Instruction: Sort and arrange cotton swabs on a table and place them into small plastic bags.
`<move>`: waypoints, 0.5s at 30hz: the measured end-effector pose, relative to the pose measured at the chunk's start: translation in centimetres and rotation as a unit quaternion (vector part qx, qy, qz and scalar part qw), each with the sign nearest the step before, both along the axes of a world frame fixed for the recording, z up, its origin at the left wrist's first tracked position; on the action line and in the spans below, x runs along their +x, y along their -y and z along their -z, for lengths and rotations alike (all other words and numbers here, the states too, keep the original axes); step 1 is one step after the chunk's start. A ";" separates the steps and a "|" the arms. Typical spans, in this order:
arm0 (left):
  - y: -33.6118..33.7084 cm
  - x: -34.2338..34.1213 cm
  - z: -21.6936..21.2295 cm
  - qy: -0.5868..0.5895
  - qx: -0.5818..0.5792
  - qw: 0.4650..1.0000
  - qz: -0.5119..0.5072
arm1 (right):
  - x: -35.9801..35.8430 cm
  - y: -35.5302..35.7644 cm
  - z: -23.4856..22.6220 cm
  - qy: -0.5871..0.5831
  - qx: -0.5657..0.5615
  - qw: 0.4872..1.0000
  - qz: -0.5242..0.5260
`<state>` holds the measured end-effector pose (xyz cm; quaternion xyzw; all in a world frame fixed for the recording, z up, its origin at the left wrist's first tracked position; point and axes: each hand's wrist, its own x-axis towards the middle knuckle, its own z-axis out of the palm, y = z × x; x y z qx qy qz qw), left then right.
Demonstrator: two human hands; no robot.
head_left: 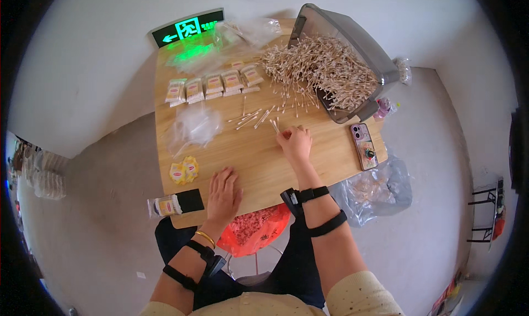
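My right hand (pixel 296 144) is pinched over the middle of the wooden table, with a couple of cotton swabs (pixel 275 125) between its fingertips. Just left of it, several loose cotton swabs (pixel 249 118) lie scattered on the wood. My left hand (pixel 223 194) rests flat near the table's front edge, fingers stretched out and holding nothing. Beside it are small yellow-and-white labels (pixel 183 170) and a clear packet of swabs (pixel 168 206) lying on a black card (pixel 190 201). A large heap of cotton swabs (pixel 330 68) spills from a grey plastic bin (pixel 366 43) tipped on its side.
Filled swab packets (pixel 214 83) stand in a row at the back left. Clear plastic bags (pixel 194 126) lie in front of and behind them. A phone (pixel 363 146) is at the right edge. A red bag (pixel 256 230) hangs below the front edge; a lit exit sign (pixel 188 27) stands behind.
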<state>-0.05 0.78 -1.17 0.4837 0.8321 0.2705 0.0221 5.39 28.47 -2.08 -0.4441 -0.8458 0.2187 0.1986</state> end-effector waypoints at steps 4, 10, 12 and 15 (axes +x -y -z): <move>-0.2 0.2 -0.4 -0.004 -0.010 1.000 0.005 | 1.3 0.9 0.3 -0.012 -0.037 0.999 -0.015; -0.2 -0.1 -0.3 0.001 -0.019 1.000 0.002 | 3.4 6.0 -1.1 -0.022 -0.027 0.992 -0.124; -0.2 0.1 -0.1 -0.010 -0.021 1.000 0.000 | 3.9 6.0 -1.1 -0.064 -0.032 0.988 -0.140; -0.2 0.2 -0.4 -0.021 -0.021 1.000 0.007 | 4.4 5.1 -1.1 -0.082 -0.045 0.982 -0.165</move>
